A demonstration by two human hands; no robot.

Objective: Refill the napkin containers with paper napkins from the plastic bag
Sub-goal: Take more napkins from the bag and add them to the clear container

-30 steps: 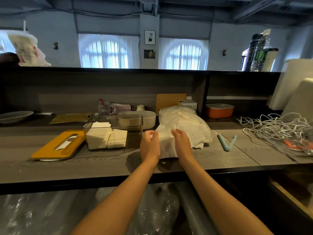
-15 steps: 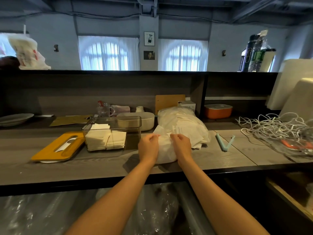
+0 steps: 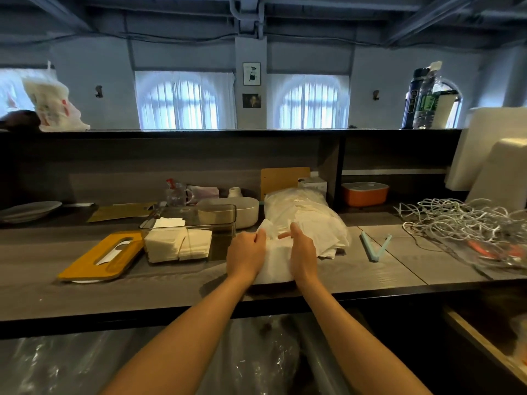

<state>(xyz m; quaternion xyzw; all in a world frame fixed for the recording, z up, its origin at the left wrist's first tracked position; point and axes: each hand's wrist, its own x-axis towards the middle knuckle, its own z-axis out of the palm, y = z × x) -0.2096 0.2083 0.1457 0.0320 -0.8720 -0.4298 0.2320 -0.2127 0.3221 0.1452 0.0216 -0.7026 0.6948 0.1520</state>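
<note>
Matt grey wood-grain counter (image 3: 356,277); on it clear glossy plastic container (image 3: 199,223) w/ soft white paper napkins (image 3: 171,243); crinkly translucent plastic bag (image 3: 302,212) beside container.

Both my forearms reach toward twelve o'clock; left hand (image 3: 245,253) pinches, fingers curled, right hand (image 3: 302,252) cupped alongside.

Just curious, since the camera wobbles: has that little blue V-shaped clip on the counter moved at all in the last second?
No. The blue clip keeps its place beside the plank seam in the counter, right of the napkin bag; only the camera shifted.
</note>
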